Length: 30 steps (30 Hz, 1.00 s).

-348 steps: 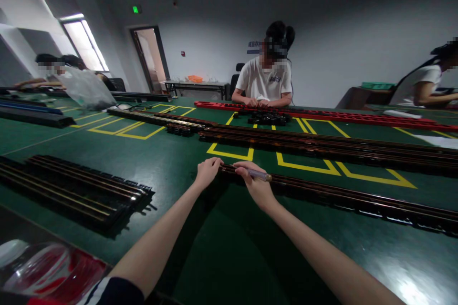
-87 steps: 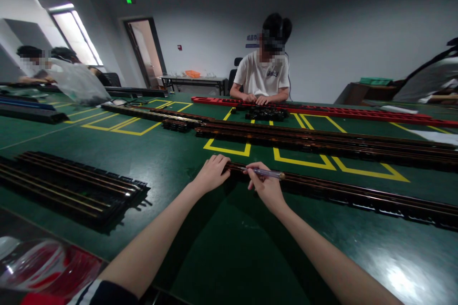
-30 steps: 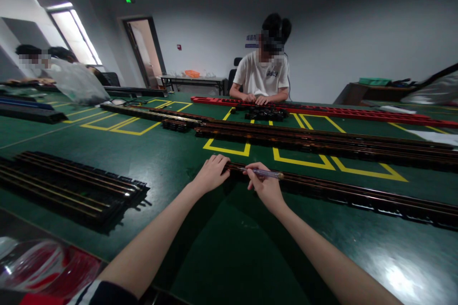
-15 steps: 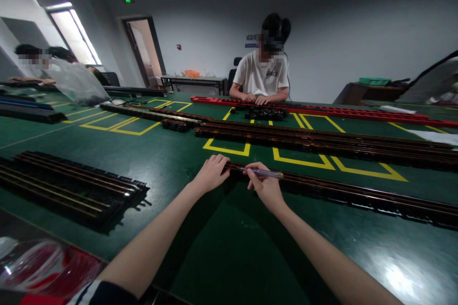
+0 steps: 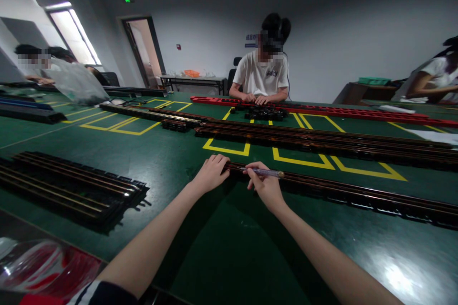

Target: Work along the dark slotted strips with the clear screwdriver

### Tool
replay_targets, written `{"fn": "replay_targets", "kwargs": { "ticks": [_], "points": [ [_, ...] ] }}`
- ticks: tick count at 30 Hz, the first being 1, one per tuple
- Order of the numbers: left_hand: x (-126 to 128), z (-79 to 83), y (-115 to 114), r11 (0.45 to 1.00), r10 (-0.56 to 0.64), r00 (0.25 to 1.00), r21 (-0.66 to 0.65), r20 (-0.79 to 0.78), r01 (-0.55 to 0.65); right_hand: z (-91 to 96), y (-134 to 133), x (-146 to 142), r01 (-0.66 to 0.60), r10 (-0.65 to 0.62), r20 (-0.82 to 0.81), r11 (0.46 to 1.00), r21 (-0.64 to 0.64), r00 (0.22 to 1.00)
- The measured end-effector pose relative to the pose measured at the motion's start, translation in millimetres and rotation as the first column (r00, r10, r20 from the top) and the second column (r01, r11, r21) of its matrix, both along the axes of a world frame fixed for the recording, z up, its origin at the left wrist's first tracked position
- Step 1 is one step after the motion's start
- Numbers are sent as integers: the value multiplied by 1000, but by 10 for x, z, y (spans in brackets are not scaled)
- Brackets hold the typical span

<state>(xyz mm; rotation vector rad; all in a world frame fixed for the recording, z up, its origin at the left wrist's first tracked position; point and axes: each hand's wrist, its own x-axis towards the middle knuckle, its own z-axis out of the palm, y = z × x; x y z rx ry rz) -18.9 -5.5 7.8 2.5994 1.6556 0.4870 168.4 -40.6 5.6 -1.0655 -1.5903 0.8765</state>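
Observation:
My right hand [image 5: 265,186] is closed in a pen grip round a slim pen-like tool [image 5: 266,172] with a translucent purplish barrel and a gold-coloured end. Its tip points left, onto a long dark rail strip [image 5: 332,188] with copper-coloured lines. Whether it is a pen or a small screwdriver I cannot tell. My left hand [image 5: 213,173] is closed on the left end of that same strip, its fingertips partly hiding it. The strip lies on the green table [image 5: 171,162] and runs off to the right.
Similar dark rails [image 5: 322,139] lie beyond my hands, and another bundle [image 5: 71,188] sits at left. A red rail [image 5: 358,113] and black parts [image 5: 265,113] are before a person [image 5: 263,74] opposite. A clear plastic bottle [image 5: 39,262] is at lower left.
My hands, the tool and the strip look almost unmoved. At the far right edge, another person in a white top has come further into view.

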Motion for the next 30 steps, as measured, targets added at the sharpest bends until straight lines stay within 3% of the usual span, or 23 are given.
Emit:
{"fn": "replay_targets", "kwargs": {
  "ticks": [30],
  "points": [
    [3,-16,8,1000,9,1000,5,2,-9,-20,11,6,5,-5,-25,1000,18,1000]
  ]
}}
